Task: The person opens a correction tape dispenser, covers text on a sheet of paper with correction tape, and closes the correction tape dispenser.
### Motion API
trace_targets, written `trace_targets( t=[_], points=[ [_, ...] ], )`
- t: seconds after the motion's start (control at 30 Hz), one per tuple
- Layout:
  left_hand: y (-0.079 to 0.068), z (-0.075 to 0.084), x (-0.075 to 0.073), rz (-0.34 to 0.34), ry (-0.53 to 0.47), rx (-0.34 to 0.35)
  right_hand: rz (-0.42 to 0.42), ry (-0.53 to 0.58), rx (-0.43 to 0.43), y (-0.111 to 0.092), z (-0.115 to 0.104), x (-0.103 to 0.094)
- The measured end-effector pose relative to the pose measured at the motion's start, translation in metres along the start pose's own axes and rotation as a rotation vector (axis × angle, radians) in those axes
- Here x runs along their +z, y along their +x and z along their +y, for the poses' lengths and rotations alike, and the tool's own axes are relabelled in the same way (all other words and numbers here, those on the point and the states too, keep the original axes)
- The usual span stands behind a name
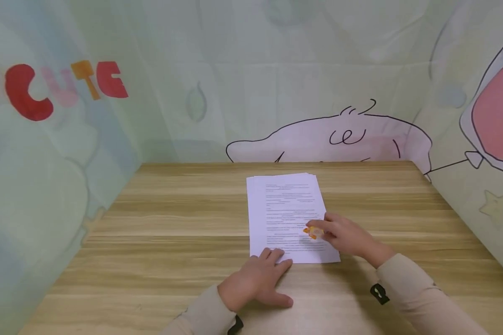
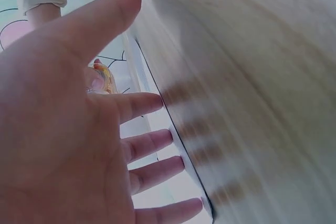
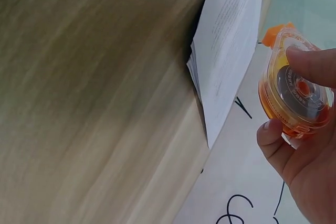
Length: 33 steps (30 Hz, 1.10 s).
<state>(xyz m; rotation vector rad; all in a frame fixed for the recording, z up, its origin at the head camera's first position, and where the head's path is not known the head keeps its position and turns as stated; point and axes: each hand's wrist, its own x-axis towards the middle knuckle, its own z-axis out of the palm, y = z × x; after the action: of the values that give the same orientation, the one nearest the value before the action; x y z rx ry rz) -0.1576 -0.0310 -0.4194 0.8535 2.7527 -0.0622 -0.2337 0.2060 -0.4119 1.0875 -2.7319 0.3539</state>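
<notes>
A stack of printed paper sheets [image 1: 257, 209] lies on the wooden table, its edges slightly fanned. Between thumb and fingers, my right hand [image 1: 349, 236] grips a clear orange correction tape [image 3: 302, 87] with an orange tip. In the head view the correction tape overlaps the lower right part of the top page, among the printed lines. My left hand [image 1: 261, 279] is spread at the stack's near edge, thumb out to the side. Its straight fingertips [image 2: 173, 211] rest at the paper's edge in the left wrist view.
The wooden table [image 1: 184, 223] extends on both sides of the paper. A printed cloth backdrop [image 1: 193, 93] with cartoon drawings and coloured letters surrounds it at the back and sides. A black strap piece [image 1: 379, 294] hangs by the right sleeve [image 1: 411, 279].
</notes>
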Motion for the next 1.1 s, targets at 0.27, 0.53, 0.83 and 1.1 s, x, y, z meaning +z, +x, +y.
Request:
trace_targets(
  t=[0.27, 0.53, 0.83, 1.1],
  points=[
    [0.003, 0.001, 0.002, 0.031, -0.017, 0.038, -0.051, -0.028, 0.043, -0.011, 0.001, -0.002],
    [0.006, 0.006, 0.001, 0.007, -0.064, 0.051, -0.045, -0.108, -0.037, -0.008, 0.000, 0.001],
    [0.008, 0.010, -0.001, -0.018, -0.050, 0.047, -0.125, -0.177, -0.070, 0.000, -0.005, 0.004],
    [0.008, 0.010, 0.001, -0.033, -0.071, 0.038, -0.161, -0.222, -0.099, 0.004, -0.007, 0.004]
  ],
)
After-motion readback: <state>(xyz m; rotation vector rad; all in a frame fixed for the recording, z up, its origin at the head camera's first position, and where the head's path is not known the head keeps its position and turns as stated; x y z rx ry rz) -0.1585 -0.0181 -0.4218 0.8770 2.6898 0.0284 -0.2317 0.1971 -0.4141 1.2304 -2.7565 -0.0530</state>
